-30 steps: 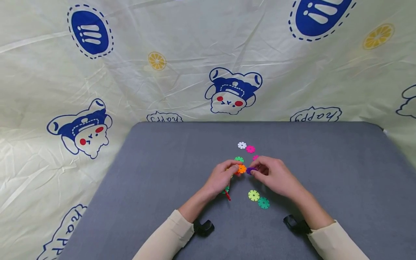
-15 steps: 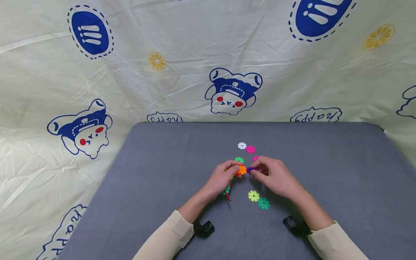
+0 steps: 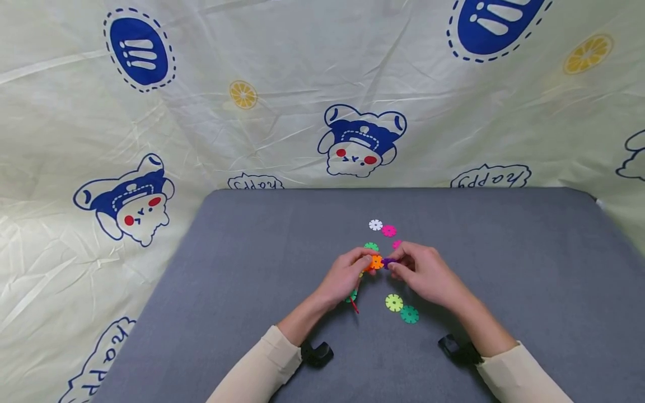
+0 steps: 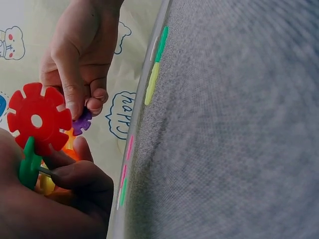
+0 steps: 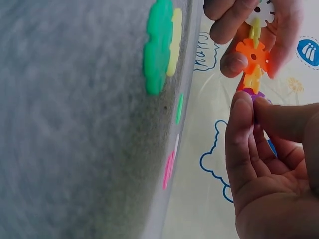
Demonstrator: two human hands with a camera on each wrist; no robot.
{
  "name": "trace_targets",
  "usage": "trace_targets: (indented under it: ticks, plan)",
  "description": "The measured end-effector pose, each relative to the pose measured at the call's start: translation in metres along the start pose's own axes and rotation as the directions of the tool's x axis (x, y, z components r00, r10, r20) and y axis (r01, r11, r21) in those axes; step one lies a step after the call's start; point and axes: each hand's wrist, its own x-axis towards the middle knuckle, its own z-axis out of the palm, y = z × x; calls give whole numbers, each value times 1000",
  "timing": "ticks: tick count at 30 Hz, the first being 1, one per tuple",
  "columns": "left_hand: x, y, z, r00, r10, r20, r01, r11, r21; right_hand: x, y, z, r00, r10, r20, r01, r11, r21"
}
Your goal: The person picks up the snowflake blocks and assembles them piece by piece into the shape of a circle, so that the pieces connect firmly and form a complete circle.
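My left hand (image 3: 342, 277) grips a chain of notched plastic snowflake discs in its curled fingers. In the left wrist view the chain's red disc (image 4: 45, 119) is slotted across a green disc (image 4: 30, 167). The right wrist view shows a white disc (image 5: 260, 17), an orange disc (image 5: 253, 54) and a yellow-orange disc seen edge-on (image 5: 252, 79) in line. At the chain's right end my right hand (image 3: 428, 274) pinches a purple disc (image 4: 82, 123) between thumb and fingers, its edge right at the yellow-orange one. Fingers hide part of the chain.
On the grey table (image 3: 252, 280) a yellow-green disc (image 3: 394, 303) and a teal disc (image 3: 409, 314) lie nearer me. Beyond the hands are a white disc (image 3: 375, 225), a pink disc (image 3: 388, 230), a green disc (image 3: 371, 247) and another pink disc (image 3: 397, 244), partly covered.
The orange part of the chain has shifted slightly right, narrowing the gap to the purple disc. Both hands keep their grip in nearly the same place.
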Motion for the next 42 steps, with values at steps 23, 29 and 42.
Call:
trace_targets:
  ticks: [23, 29, 42]
  plan:
    - [-3, 5, 7, 997, 19, -80, -22, 999, -27, 0, 0, 5, 993, -73, -93, 71, 997, -16]
    - [-2, 4, 7, 996, 29, -86, -34, 998, -46, 1, 3, 1, 998, -30, -52, 28, 999, -43]
    - [-1, 4, 4, 995, 4, -104, -11, 997, -71, 1, 11, -7, 992, 34, 119, -24, 996, -82]
